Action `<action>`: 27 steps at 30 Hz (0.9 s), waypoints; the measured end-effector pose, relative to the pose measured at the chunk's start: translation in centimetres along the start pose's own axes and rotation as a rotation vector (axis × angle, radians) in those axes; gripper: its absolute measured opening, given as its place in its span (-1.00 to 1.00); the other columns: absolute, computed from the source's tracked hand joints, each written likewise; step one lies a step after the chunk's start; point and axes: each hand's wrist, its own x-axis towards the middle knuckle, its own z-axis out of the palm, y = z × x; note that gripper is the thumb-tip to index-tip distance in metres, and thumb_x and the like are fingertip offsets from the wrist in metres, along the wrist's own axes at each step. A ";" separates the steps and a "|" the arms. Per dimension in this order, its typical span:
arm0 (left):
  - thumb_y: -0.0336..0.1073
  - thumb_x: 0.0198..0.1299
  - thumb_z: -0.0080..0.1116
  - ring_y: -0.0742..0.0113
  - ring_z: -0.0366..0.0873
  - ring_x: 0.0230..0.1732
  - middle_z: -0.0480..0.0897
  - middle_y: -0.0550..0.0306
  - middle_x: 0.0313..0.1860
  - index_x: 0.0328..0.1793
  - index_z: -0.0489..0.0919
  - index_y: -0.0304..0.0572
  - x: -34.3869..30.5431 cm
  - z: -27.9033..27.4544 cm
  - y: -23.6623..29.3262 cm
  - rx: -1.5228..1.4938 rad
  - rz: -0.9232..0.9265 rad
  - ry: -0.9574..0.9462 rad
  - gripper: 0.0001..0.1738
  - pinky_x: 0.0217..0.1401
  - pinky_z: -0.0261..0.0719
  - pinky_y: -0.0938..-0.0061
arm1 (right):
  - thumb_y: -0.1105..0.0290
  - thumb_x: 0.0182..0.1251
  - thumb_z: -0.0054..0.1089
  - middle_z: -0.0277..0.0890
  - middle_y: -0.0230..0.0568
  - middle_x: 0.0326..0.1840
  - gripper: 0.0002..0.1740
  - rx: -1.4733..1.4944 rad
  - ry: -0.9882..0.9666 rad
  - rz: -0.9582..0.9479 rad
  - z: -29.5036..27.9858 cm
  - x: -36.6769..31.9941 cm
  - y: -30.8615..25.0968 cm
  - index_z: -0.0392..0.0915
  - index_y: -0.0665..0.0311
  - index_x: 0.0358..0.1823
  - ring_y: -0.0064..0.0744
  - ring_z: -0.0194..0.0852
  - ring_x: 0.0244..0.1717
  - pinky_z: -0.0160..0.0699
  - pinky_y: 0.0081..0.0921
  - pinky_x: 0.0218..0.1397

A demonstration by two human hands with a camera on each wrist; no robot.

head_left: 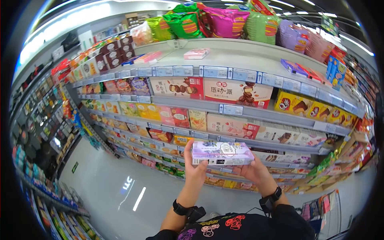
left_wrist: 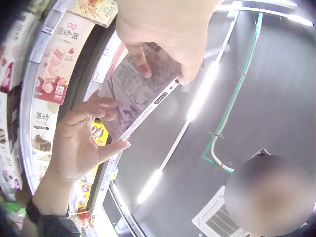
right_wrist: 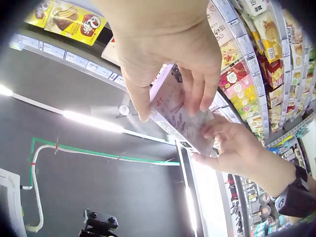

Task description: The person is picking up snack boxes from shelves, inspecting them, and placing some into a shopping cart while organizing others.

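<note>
A flat lilac box (head_left: pixel 221 150) with blueberry pictures is held up level in front of the shelves, one end in each hand. My left hand (head_left: pixel 193 168) grips its left end, thumb along the near side. At the right end my right hand (head_left: pixel 257 171) holds it between thumb and fingers. From the left wrist view, the box's underside (left_wrist: pixel 129 101) shows, with left-hand fingers curled beneath it. The right wrist view shows the right hand (right_wrist: pixel 170 59) around the other end of the box, its fingertips on the underside.
Boxed snacks fill the shelves ahead, among them a wide white box (head_left: pixel 238 93) and yellow boxes (head_left: pixel 312 110). One pink-and-white box (head_left: pixel 197 53) lies on the upper shelf (head_left: pixel 172 60). Bagged snacks (head_left: pixel 226 22) stand on top. A trolley (head_left: pixel 322 212) is at lower right.
</note>
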 end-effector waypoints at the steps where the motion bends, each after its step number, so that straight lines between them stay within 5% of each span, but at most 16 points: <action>1: -0.47 -0.07 0.25 0.26 0.30 0.20 0.29 0.07 0.18 0.41 -0.02 -0.04 0.5 -0.3 0.5 -0.002 -0.019 -0.021 -0.08 0.25 0.30 0.37 | 0.27 0.03 0.28 0.23 -0.12 0.23 -0.07 0.000 0.011 -0.028 0.6 0.3 0.3 -0.09 0.18 0.38 -0.22 0.33 0.16 0.40 -0.23 0.14; 10: -0.20 -0.22 0.46 0.20 0.23 0.26 0.20 -0.07 0.26 0.41 -0.10 -0.12 3.0 -4.0 4.5 0.309 0.133 -0.301 0.14 0.24 0.32 0.32 | 0.16 -0.01 0.32 0.26 -0.15 0.22 -0.07 -0.038 0.101 -0.167 4.6 3.0 3.5 -0.03 0.16 0.35 -0.28 0.32 0.18 0.39 -0.32 0.16; 18: -0.11 -0.30 0.52 0.15 0.26 0.22 0.19 -0.11 0.24 0.39 -0.08 -0.15 3.9 -5.5 7.1 0.311 0.231 -0.305 0.20 0.24 0.32 0.30 | 0.15 0.00 0.32 0.25 -0.25 0.24 -0.13 0.066 0.027 -0.198 6.1 5.7 6.8 0.05 0.15 0.32 -0.32 0.23 0.25 0.31 -0.43 0.21; 27: -0.17 -0.24 0.48 0.09 0.21 0.26 0.14 -0.15 0.26 0.35 -0.09 -0.18 4.5 -4.7 6.5 0.407 0.428 -0.354 0.13 0.27 0.27 0.28 | -0.04 0.08 0.21 0.09 -0.20 0.35 -0.13 -0.074 -0.001 -0.256 8.7 8.2 7.9 0.04 0.17 0.34 -0.22 0.04 0.36 0.02 -0.16 0.37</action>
